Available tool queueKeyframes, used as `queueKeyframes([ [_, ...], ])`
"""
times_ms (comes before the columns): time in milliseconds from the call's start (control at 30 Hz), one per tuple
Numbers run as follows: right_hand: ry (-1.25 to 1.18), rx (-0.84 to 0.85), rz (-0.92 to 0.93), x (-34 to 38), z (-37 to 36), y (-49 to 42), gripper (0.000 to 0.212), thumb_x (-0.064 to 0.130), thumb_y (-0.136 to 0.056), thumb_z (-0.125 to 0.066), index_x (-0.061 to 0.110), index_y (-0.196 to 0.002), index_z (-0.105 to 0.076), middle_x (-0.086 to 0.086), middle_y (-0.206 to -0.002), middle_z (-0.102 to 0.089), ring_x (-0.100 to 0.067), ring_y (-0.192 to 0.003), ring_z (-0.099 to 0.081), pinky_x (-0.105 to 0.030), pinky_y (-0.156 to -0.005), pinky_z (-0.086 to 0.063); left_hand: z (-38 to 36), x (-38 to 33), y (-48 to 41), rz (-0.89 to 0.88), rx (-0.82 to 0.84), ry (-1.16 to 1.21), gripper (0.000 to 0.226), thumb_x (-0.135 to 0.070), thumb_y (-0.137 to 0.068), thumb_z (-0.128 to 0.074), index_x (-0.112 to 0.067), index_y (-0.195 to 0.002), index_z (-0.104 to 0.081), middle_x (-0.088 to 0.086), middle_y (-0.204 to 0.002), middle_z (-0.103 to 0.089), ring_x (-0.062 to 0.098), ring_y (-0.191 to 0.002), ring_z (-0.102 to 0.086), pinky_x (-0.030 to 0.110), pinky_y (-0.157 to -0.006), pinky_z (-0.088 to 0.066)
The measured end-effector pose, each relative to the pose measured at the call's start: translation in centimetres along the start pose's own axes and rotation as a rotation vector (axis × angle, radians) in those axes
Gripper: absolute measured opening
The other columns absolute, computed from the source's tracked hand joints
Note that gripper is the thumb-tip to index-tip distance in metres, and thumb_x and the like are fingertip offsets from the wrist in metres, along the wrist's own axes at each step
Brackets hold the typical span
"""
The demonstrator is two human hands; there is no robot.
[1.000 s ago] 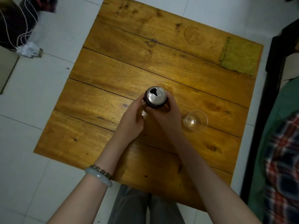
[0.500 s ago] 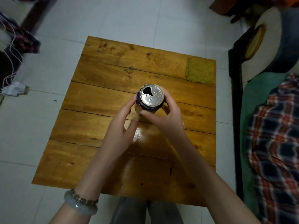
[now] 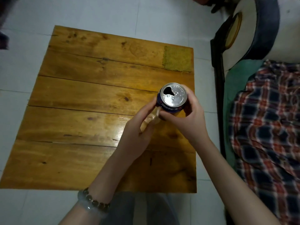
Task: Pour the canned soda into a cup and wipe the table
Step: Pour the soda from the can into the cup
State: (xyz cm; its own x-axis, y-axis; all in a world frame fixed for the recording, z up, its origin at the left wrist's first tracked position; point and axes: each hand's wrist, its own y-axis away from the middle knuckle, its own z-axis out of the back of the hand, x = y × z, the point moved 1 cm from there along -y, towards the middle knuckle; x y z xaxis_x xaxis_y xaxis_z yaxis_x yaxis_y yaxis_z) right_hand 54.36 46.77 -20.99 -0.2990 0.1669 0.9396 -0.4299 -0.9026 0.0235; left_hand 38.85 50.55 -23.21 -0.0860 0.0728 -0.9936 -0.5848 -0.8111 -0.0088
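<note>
Above table (image 3: 81,119), right hand (image 3: 190,120) gripping opened can (image 3: 173,96), left hand (image 3: 134,137) clasping clear cup (image 3: 151,120)

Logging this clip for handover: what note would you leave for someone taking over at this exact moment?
Left hand: holds a clear cup just below the can's near-left side.
Right hand: grips the opened soda can, upright, over the table.
Cloth: lying on the table's far right corner.
Done: can open. Left: pouring, then wiping.
</note>
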Motion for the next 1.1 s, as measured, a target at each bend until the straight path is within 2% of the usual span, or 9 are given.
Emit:
queueKeyframes([
  [100, 0.046, 0.028, 0.000, -1.6, 1.6, 0.6, 0.071, 0.021, -0.064, -0.085, 0.024, -0.125, -0.049, 0.012, -0.120, -0.058, -0.006, -0.117, -0.052, -0.033, -0.098, -0.047, -2.6, 0.9, 0.4, 0.053, -0.028, 0.151, 0.055, 0.006, -0.083, -0.048, -0.015, -0.134, -0.043, 0.000, -0.136, -0.050, 0.008, -0.129, -0.044, 0.021, -0.103, -0.037],
  [200, 0.092, 0.078, 0.006, -3.1, 2.6, 0.8, 0.067, 0.024, -0.065, -0.084, 0.029, -0.122, -0.049, 0.017, -0.117, -0.057, -0.002, -0.114, -0.053, -0.023, -0.094, -0.047, -4.9, 2.2, 0.8, 0.114, -0.083, 0.329, 0.056, 0.009, -0.082, -0.048, -0.016, -0.132, -0.042, 0.002, -0.131, -0.054, 0.010, -0.125, -0.049, 0.021, -0.099, -0.040],
  [333, 0.181, 0.151, 0.026, -5.2, 3.3, 0.6, 0.063, 0.025, -0.065, -0.083, 0.047, -0.110, -0.044, 0.032, -0.107, -0.053, 0.011, -0.105, -0.051, -0.007, -0.085, -0.043, -7.9, 4.2, 1.6, 0.189, -0.161, 0.409, 0.058, 0.007, -0.080, -0.047, -0.022, -0.130, -0.042, -0.020, -0.122, -0.060, 0.003, -0.121, -0.051, 0.016, -0.093, -0.042],
  [400, 0.238, 0.200, 0.027, -6.5, 3.6, 0.3, 0.062, 0.029, -0.065, -0.082, 0.043, -0.112, -0.045, 0.032, -0.107, -0.052, 0.013, -0.104, -0.050, -0.008, -0.086, -0.043, -9.1, 5.2, 2.0, 0.221, -0.167, 0.419, 0.068, 0.012, -0.074, -0.042, -0.019, -0.134, -0.037, -0.018, -0.126, -0.056, 0.000, -0.122, -0.049, 0.014, -0.094, -0.041],
  [500, 0.300, 0.274, 0.009, -8.2, 3.8, 0.0, 0.065, 0.033, -0.064, -0.083, 0.029, -0.120, -0.050, 0.021, -0.111, -0.057, 0.005, -0.105, -0.052, -0.017, -0.090, -0.046, -10.5, 6.9, 2.6, 0.267, -0.203, 0.439, 0.069, 0.010, -0.072, -0.045, -0.007, -0.139, -0.037, -0.002, -0.134, -0.052, 0.009, -0.127, -0.047, 0.019, -0.098, -0.041],
  [667, 0.405, 0.372, 0.020, -10.0, 3.4, -0.7, 0.067, 0.040, -0.063, -0.082, 0.029, -0.122, -0.051, 0.011, -0.115, -0.059, -0.006, -0.107, -0.054, -0.035, -0.092, -0.050, -12.2, 8.1, 2.8, 0.291, -0.283, 0.552, 0.060, 0.011, -0.073, -0.048, -0.024, -0.123, -0.047, -0.015, -0.116, -0.063, 0.003, -0.115, -0.056, 0.017, -0.089, -0.045],
  [867, 0.475, 0.413, 0.040, -11.1, 2.5, -1.4, 0.069, 0.040, -0.063, -0.083, 0.025, -0.123, -0.053, 0.008, -0.115, -0.060, -0.006, -0.107, -0.053, -0.028, -0.092, -0.048, -12.5, 9.7, 2.3, 0.348, -0.366, 0.657, 0.052, 0.003, -0.076, -0.053, -0.012, -0.126, -0.050, 0.002, -0.115, -0.063, 0.007, -0.106, -0.060, 0.016, -0.078, -0.047],
  [1000, 0.507, 0.453, 0.034, -11.4, 1.9, -2.0, 0.065, 0.039, -0.063, -0.082, 0.026, -0.120, -0.053, 0.011, -0.111, -0.058, -0.002, -0.100, -0.050, -0.018, -0.084, -0.042, -12.0, 10.8, 2.2, 0.427, -0.377, 0.750, 0.042, 0.000, -0.083, -0.050, -0.019, -0.120, -0.056, -0.004, -0.117, -0.066, 0.009, -0.113, -0.058, 0.020, -0.086, -0.046],
  [1100, 0.530, 0.473, 0.035, -11.6, 1.6, -2.4, 0.063, 0.041, -0.064, -0.081, 0.026, -0.118, -0.054, 0.009, -0.111, -0.060, -0.004, -0.100, -0.051, -0.019, -0.083, -0.043, -11.7, 11.2, 1.7, 0.520, -0.365, 0.788, 0.032, -0.011, -0.097, -0.038, -0.020, -0.122, -0.055, -0.004, -0.124, -0.061, 0.012, -0.122, -0.052, 0.022, -0.096, -0.044],
])
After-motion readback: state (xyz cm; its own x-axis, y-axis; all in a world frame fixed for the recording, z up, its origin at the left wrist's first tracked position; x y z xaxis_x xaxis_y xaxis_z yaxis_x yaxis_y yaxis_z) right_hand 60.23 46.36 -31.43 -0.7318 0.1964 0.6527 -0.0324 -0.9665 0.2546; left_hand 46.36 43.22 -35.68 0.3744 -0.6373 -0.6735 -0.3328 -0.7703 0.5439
